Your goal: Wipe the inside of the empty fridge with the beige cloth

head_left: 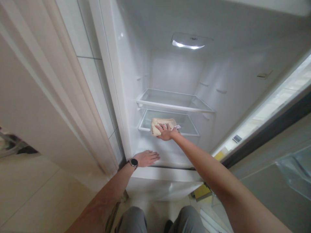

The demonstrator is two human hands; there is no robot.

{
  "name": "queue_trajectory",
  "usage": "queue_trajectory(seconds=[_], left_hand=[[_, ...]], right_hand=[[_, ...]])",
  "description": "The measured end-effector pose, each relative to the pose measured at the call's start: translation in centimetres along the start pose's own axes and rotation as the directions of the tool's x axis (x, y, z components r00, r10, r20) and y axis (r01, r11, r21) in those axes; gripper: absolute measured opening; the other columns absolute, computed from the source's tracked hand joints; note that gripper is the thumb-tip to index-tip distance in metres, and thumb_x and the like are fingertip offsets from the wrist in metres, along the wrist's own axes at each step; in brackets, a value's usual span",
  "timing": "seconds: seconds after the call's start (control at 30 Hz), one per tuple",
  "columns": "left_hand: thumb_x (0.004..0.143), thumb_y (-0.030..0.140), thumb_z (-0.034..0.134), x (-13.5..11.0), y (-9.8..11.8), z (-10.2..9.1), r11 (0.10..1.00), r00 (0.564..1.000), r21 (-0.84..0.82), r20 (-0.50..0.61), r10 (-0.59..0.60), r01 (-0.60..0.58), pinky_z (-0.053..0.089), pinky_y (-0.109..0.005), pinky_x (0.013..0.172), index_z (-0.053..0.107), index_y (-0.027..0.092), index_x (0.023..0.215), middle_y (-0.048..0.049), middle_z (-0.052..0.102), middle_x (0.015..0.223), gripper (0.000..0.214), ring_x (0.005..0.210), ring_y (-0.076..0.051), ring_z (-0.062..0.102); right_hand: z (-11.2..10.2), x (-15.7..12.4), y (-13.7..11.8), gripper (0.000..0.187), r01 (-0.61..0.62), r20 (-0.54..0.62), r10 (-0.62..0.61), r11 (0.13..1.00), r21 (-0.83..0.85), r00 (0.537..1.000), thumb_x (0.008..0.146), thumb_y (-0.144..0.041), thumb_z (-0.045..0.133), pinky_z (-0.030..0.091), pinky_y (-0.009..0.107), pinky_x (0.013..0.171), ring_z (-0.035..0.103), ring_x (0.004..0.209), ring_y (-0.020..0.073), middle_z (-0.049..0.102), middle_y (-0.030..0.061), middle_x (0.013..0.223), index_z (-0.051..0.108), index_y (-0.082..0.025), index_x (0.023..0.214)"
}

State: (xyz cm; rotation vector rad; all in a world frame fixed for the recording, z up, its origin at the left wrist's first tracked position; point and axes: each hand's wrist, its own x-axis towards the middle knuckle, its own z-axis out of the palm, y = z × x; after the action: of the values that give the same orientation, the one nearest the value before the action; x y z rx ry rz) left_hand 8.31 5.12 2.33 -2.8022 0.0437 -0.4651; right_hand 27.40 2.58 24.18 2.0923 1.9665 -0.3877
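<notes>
Inside an open refrigerator [131, 97], my right hand [165, 132] presses on a folded cream cloth [155, 122] with dark print. The cloth lies over the front part of the lower glass shelf [189, 124], with a small white tag showing at its right. My right fingers are spread over the cloth, and its underside is hidden. My left hand [147, 158] rests flat near the front edge of the refrigerator floor [167, 158], fingers stretched out and holding nothing. A dark round watch [133, 162] is on my left wrist.
An upper glass shelf [175, 98] sits above the cloth. A lit lamp [189, 45] is in the ceiling of the compartment. To the right stands the open door [274, 161]. A wooden door frame [80, 97] and tiled wall [87, 74] border the left side.
</notes>
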Motion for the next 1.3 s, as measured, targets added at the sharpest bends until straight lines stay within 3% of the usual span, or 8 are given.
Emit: queue_trajectory(seconds=[1.3], left_hand=[[0.106, 0.036, 0.042, -0.11, -0.01, 0.09, 1.0, 1.0, -0.016, 0.01, -0.009, 0.009, 0.036, -0.035, 0.107, 0.049, 0.021, 0.146, -0.0089, 0.06, 0.14, 0.043, 0.136, -0.019, 0.048]], right_hand=[[-0.07, 0.24, -0.15, 0.08, -0.011, 0.015, 0.011, 1.0, -0.019, 1.0, 0.094, -0.065, 0.036, 0.003, 0.081, 0.111, -0.014, 0.154, 0.0389, -0.019, -0.0101, 0.166, -0.007, -0.047, 0.158]])
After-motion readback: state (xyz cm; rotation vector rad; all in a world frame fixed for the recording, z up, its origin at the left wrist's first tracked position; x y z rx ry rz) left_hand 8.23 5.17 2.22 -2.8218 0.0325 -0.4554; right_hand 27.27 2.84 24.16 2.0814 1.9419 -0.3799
